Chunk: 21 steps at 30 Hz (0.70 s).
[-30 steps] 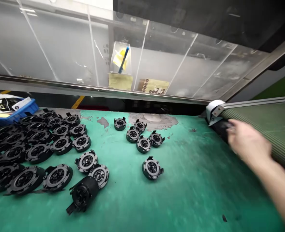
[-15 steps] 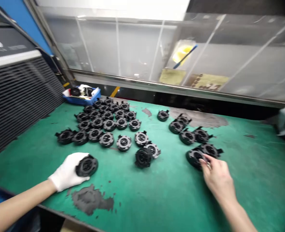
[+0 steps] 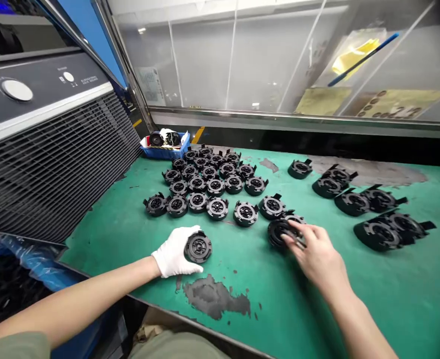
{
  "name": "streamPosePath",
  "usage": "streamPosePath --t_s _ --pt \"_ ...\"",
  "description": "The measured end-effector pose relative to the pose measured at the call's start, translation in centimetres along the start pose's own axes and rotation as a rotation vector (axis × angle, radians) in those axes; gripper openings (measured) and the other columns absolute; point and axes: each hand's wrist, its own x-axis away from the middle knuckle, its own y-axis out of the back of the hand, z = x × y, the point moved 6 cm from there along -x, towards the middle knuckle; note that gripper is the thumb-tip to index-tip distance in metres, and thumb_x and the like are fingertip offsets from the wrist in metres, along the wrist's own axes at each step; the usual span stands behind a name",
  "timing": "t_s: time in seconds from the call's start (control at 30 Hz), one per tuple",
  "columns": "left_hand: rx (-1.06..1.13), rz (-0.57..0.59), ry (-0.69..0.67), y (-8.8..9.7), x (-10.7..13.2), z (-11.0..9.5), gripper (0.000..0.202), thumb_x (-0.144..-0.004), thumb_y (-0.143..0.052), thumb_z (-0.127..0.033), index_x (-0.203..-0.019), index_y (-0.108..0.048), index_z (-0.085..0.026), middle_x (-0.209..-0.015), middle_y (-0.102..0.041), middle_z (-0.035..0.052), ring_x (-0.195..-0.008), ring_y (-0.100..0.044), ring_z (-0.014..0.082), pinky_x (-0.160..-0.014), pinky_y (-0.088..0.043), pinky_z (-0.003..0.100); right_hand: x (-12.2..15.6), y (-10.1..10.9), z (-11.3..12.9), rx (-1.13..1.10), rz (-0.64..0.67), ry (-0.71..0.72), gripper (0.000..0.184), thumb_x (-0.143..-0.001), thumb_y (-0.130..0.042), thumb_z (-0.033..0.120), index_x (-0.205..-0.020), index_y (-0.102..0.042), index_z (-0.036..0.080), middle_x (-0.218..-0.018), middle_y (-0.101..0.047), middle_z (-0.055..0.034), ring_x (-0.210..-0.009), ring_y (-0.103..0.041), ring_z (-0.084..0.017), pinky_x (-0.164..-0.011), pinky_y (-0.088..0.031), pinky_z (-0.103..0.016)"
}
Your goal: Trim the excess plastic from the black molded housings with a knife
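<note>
My left hand [image 3: 175,253], in a white glove, grips a round black plastic part [image 3: 199,247] with a spoked centre, just above the green mat. My bare right hand [image 3: 319,254] has thumb and forefinger pinched at a tilted round black part [image 3: 276,233]. That part leans on another of its kind [image 3: 293,218], half hidden behind my fingers. A small greyish piece shows between my right fingers, too blurred to name. Several like parts [image 3: 216,187] stand in rows beyond my left hand, with clip tabs sticking up.
More round black parts [image 3: 380,234] sit in pairs at the right. A blue basket [image 3: 167,151] with parts stands at the back left, beside a slatted grey machine [image 3: 55,139]. A clear screen [image 3: 205,65] edges the green mat [image 3: 317,319]. Blue plastic bags [image 3: 36,269] hang lower left.
The view has swung left. My right hand has left the pair of parts at the right and come to the tilted part in the middle. My left hand still holds its part.
</note>
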Motion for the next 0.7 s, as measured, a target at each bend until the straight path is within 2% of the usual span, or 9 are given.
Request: streamPosePath --t_s 0.1,0.2,0.27,0.4,0.5,0.6,0.63,0.7 --pt "0.08 0.06 -0.076 0.5 -2.3 -0.1 0.118 -0.062 -0.099 -0.074 -0.157 -0.055 -0.02 -0.146 -0.069 0.0203 -0.137 -0.068 0.046 -0.121 -0.056 0.063 -1.4 0.7 0.8 -0.002 -0.063 -0.05 0.049 -0.109 -0.047 0.063 -0.119 -0.072 0.023 -0.117 -0.074 -0.0162 -0.095 -0.072 -0.03 -0.075 -0.058 -0.04" --pt "0.175 0.131 -0.16 1.6 -3.7 0.4 0.115 -0.066 -0.097 -0.071 -0.159 -0.052 -0.02 -0.152 -0.065 0.0193 -0.14 -0.066 0.0431 -0.126 -0.052 0.061 -0.8 1.7 2.4 0.009 -0.057 -0.13 0.042 -0.111 -0.044 0.053 -0.111 -0.07 0.021 -0.111 -0.075 -0.0181 -0.106 -0.07 -0.031 -0.091 -0.055 -0.041" --pt "0.233 0.195 -0.221 2.4 -4.1 1.2 0.116 -0.065 -0.097 -0.072 -0.159 -0.053 -0.019 -0.155 -0.063 0.02 -0.143 -0.064 0.043 -0.128 -0.049 0.06 0.5 1.5 4.3 0.013 -0.02 -0.189 0.038 -0.111 -0.047 0.05 -0.111 -0.071 0.021 -0.111 -0.076 -0.0164 -0.105 -0.07 -0.028 -0.094 -0.053 -0.038" --pt "0.277 0.366 -0.416 3.4 -4.3 2.4 0.114 -0.067 -0.097 -0.073 -0.158 -0.055 -0.019 -0.155 -0.064 0.0195 -0.144 -0.062 0.044 -0.131 -0.045 0.06 3.1 -1.0 8.3 -0.002 0.107 -0.288 0.036 -0.11 -0.051 0.05 -0.107 -0.074 0.022 -0.098 -0.077 -0.0092 -0.088 -0.07 -0.023 -0.086 -0.055 -0.034" --pt "0.293 0.418 -0.486 3.5 -4.8 2.9 0.115 -0.07 -0.094 -0.079 -0.16 -0.055 -0.02 -0.155 -0.064 0.019 -0.144 -0.061 0.0435 -0.13 -0.045 0.06 4.8 -0.8 9.9 0.048 0.054 -0.383 0.038 -0.109 -0.054 0.049 -0.116 -0.075 0.018 -0.109 -0.078 -0.0131 -0.094 -0.071 -0.024 -0.091 -0.056 -0.037" --pt "0.326 0.411 -0.524 3.4 -5.2 3.0 0.116 -0.071 -0.087 -0.089 -0.159 -0.056 -0.019 -0.149 -0.068 0.0182 -0.139 -0.064 0.0426 -0.126 -0.047 0.059 6.6 2.0 12.5 0.136 -0.104 -0.424 0.042 -0.111 -0.057 0.045 -0.135 -0.072 0.014 -0.128 -0.075 -0.0194 -0.118 -0.07 -0.03 -0.103 -0.055 -0.043" --pt "0.335 0.407 -0.539 3.4 -5.3 3.0 0.114 -0.073 -0.085 -0.09 -0.159 -0.057 -0.02 -0.146 -0.069 0.0177 -0.137 -0.066 0.0421 -0.124 -0.049 0.059 7.1 2.8 13.9 0.143 -0.134 -0.391 0.041 -0.112 -0.057 0.042 -0.138 -0.072 0.015 -0.128 -0.074 -0.0192 -0.122 -0.069 -0.031 -0.105 -0.055 -0.043" --pt "0.357 0.4 -0.575 3.5 -5.2 2.9 0.108 -0.077 -0.084 -0.088 -0.157 -0.058 -0.021 -0.142 -0.072 0.017 -0.133 -0.069 0.041 -0.121 -0.052 0.057 7.7 2.9 17.4 0.073 -0.058 -0.253 0.04 -0.113 -0.058 0.034 -0.147 -0.069 0.017 -0.127 -0.074 -0.0169 -0.119 -0.071 -0.029 -0.103 -0.057 -0.04"
